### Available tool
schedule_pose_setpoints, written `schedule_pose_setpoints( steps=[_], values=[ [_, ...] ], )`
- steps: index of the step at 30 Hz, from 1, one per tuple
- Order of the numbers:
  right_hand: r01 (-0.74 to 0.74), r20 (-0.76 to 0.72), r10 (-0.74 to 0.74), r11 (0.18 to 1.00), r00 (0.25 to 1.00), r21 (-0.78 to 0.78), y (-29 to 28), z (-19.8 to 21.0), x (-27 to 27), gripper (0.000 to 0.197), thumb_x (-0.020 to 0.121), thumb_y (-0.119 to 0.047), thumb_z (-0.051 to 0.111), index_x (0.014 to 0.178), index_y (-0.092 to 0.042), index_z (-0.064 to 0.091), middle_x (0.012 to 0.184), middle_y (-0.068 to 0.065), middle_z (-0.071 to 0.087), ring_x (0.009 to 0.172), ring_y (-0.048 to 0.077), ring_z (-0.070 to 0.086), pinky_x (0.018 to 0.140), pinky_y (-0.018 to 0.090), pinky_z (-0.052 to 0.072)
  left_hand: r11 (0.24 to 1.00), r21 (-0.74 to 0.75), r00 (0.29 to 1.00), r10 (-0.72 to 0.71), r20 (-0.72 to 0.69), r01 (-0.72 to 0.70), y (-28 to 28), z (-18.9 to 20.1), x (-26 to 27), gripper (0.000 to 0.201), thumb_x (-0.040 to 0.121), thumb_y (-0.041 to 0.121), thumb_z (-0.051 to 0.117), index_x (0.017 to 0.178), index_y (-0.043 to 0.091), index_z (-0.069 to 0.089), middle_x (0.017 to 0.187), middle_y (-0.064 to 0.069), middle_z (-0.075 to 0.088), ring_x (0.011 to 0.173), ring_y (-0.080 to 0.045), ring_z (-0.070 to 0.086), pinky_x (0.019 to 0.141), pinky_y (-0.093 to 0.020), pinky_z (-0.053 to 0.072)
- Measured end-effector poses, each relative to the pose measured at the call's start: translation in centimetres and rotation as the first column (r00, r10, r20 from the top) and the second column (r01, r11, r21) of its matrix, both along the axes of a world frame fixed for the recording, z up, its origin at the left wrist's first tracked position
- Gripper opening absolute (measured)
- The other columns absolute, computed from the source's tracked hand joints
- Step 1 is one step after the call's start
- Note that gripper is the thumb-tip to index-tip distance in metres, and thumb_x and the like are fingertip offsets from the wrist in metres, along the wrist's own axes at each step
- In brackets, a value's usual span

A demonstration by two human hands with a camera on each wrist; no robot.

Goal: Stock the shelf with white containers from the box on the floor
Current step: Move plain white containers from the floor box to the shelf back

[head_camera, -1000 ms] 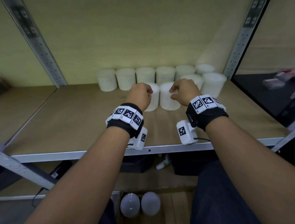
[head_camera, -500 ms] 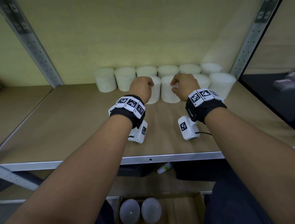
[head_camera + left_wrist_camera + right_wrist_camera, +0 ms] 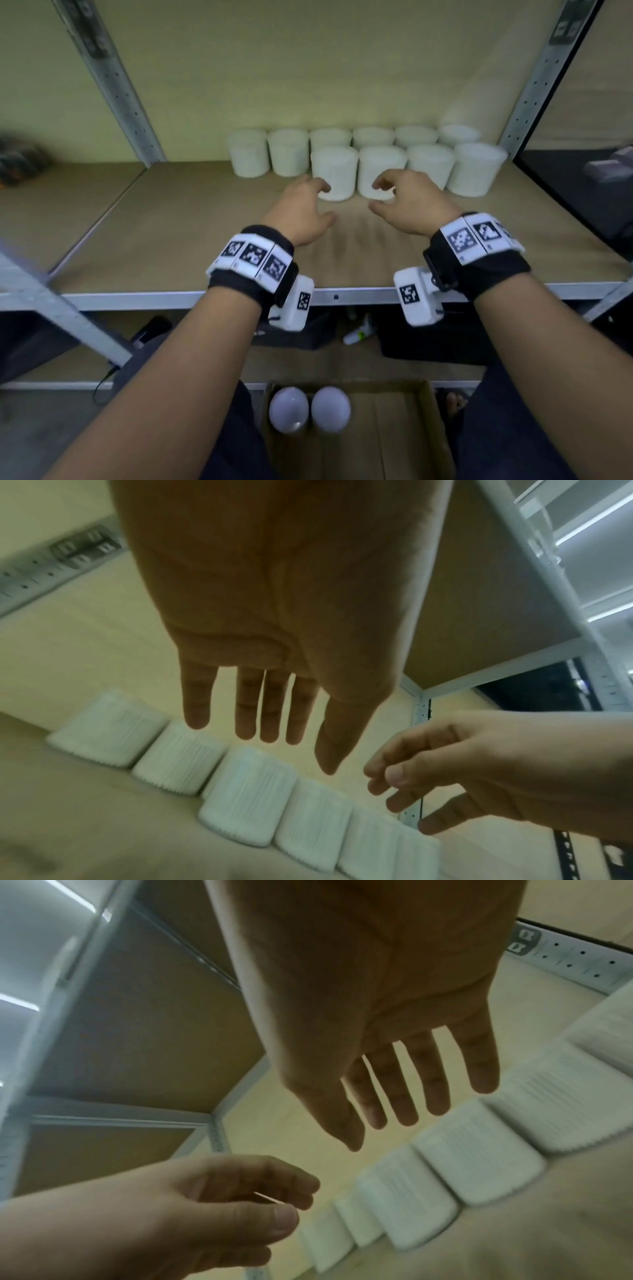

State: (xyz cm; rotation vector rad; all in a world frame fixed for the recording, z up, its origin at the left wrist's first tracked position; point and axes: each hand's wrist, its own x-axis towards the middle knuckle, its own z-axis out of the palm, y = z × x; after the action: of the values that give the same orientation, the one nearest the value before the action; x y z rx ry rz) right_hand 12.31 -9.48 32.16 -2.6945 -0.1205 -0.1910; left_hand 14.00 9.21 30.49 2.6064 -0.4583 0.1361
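Observation:
Two rows of white ribbed containers stand at the back of the wooden shelf (image 3: 191,240). The front row's two leftmost containers (image 3: 334,173) (image 3: 381,171) stand just beyond my fingertips. My left hand (image 3: 301,209) and right hand (image 3: 409,204) hover over the shelf board, both empty with fingers loose and apart. The wrist views show each palm open, left hand (image 3: 274,723) and right hand (image 3: 404,1104), above the container row (image 3: 246,794) (image 3: 476,1161). Below, the cardboard box (image 3: 394,428) on the floor holds two white containers (image 3: 288,409) (image 3: 330,409).
Grey perforated shelf uprights (image 3: 113,85) (image 3: 534,85) frame the bay. The shelf's metal front lip (image 3: 342,296) runs under my wrists. Dark items and a small bottle (image 3: 358,334) lie on the lower level. A black surface with boxes (image 3: 609,168) lies to the right.
Both hands have let go of the two front containers and drawn back toward me, fingers now spread. The two containers stay standing in the front row.

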Motion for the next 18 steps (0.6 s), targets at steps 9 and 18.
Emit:
schedule_pose_setpoints(
  steps=[9,18],
  values=[
    [-0.175,-0.257,0.212,0.971,0.943,0.161,3.7,-6.2,-9.8,0.014,0.086,-0.024,0.067,0.095,-0.014,0.070,0.081,-0.002,0.065,0.064,0.006,0.055,0.070,0.024,0.047,0.994,-0.110,0.995,0.003,-0.103,-0.015,4.0,-6.0,-12.0,0.022,0.083,0.026,0.066,0.103,0.018,0.061,0.101,0.000,0.058,0.076,-0.011,0.049,0.077,-0.022,0.042],
    [-0.289,-0.662,0.194,0.957,0.724,-0.036,7.0,-17.1,-10.5,0.036,0.086,-0.030,0.067,0.117,-0.013,0.061,0.101,0.001,0.057,0.093,0.016,0.054,0.084,0.028,0.045,0.993,0.099,0.845,0.102,-0.525,-0.058,6.1,-18.9,-13.4,0.039,0.079,0.018,0.069,0.115,0.011,0.057,0.119,-0.013,0.058,0.110,-0.027,0.057,0.087,-0.029,0.043]
  ],
)
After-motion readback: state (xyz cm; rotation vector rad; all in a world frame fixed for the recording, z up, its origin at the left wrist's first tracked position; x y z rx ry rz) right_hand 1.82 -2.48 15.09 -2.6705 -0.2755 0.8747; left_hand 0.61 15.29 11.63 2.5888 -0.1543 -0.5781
